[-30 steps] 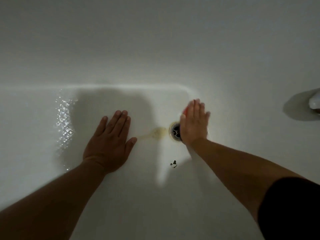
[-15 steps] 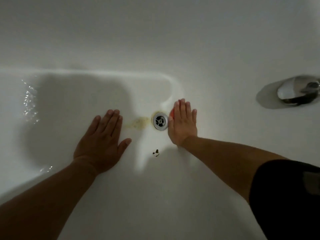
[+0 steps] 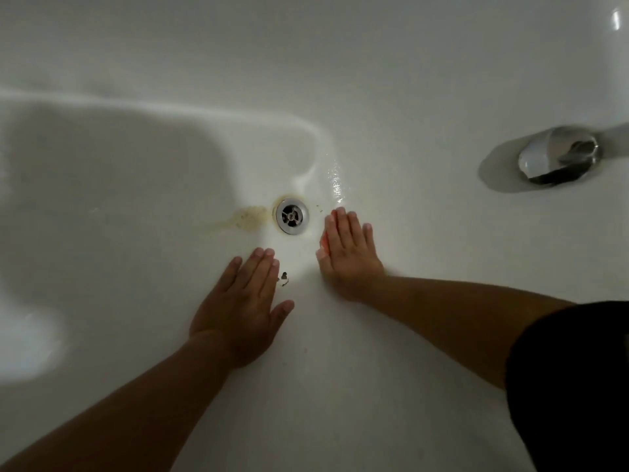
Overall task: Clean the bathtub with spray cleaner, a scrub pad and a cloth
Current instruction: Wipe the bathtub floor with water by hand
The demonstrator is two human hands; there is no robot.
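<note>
Our left hand point(image 3: 243, 301) lies flat, palm down, fingers straight toward 12 o'clock; left forearm point(image 3: 136, 403) enters from 7 o'clock. Our right hand point(image 3: 350, 253), at its 2 o'clock, likewise flat; right forearm point(image 3: 459, 311) from 4 o'clock.

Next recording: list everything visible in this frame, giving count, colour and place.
bathtub: one, white, fills the view.
drain: one, chrome, tub floor, centre.
stain: one, yellowish, just left of the drain.
debris: a few dark bits, below the drain.
metal fitting: one, chrome, tub wall, upper right.
scrub pad: one, orange-red, right of the drain, mostly covered.
sleeve: one, black, lower right, on the right arm.
left hand: one, flat on the tub floor, beside the debris.
right hand: one, fingers straight, pressing on the scrub pad.
</note>
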